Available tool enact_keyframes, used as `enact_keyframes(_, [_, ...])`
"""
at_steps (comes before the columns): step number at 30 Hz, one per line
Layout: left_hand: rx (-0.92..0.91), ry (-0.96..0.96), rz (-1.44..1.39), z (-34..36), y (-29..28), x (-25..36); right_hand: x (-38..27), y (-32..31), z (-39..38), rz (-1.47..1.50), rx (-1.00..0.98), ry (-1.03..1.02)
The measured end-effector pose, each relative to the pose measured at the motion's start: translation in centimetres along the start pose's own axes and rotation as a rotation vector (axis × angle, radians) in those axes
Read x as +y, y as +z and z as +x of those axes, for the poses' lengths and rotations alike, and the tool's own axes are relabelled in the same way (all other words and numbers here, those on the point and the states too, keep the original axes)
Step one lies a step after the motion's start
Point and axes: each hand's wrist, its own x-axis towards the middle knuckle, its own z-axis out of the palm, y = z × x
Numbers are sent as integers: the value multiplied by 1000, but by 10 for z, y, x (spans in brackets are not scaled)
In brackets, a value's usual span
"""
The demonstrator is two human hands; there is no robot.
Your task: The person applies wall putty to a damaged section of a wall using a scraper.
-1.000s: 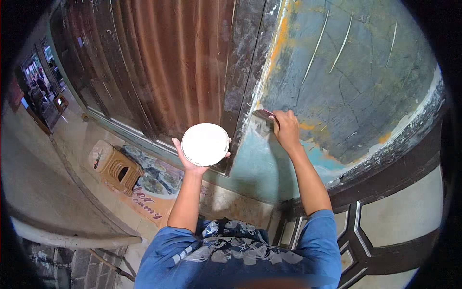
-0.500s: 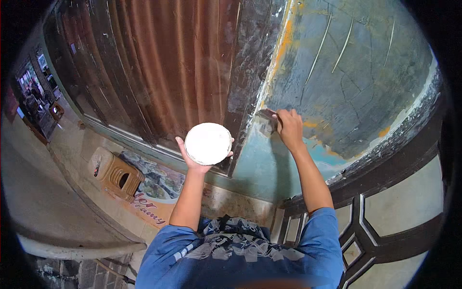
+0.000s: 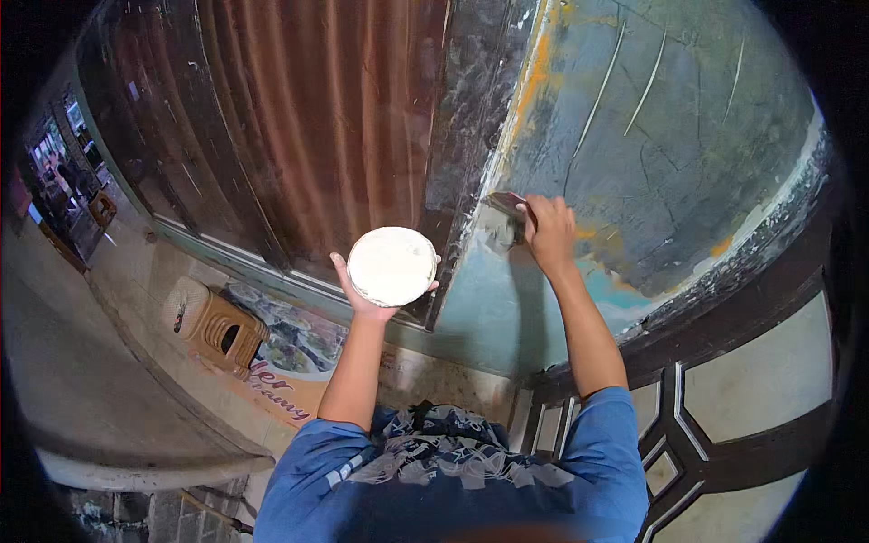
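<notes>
My left hand point(image 3: 365, 306) holds up a round tub of white paste point(image 3: 392, 266) from beneath, its thumb and fingertips showing around the sides. The paste's pale top faces me. In my right hand point(image 3: 551, 235) is a putty knife point(image 3: 508, 203), gripped by its handle, which my fingers mostly cover. Its blade lies at the wall point(image 3: 625, 172) close beside the dark wooden frame point(image 3: 471, 118). Below the blade is a greyish smeared patch point(image 3: 500, 233). Grey, cracked and orange-stained areas cover the upper wall, with light blue-green paint lower down.
Brown curtains point(image 3: 335, 136) hang behind the window to the left. A tan plastic stool point(image 3: 217, 326) stands on the floor by a printed banner point(image 3: 281, 398). At the lower right is a dark lattice panel point(image 3: 724, 434); a rounded pale ledge point(image 3: 154, 475) curves at lower left.
My right hand has shifted slightly up and to the right, and the putty knife's blade has tilted. The tub in my left hand has risen a little.
</notes>
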Motion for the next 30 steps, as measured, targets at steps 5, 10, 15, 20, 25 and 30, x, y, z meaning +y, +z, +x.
enact_keyframes(5, [19,1,1,-1,4,-4,8,8,-23,41,-30,-85])
enact_keyframes(10, [-28,-8,7,2,1,-9,5,16,-29,-13,-82,-84])
enact_keyframes(15, [-6,7,22,0,0,-12,4,2,-7,-8,55,-28])
enact_keyframes(20, [-4,8,-3,2,3,-16,3,15,-38,33,-43,-91])
enact_keyframes(25, [45,35,32,4,3,-20,9,12,-21,-35,-71,-91])
enact_keyframes(30, [56,43,63,3,1,-24,-1,-5,-8,66,-5,-13])
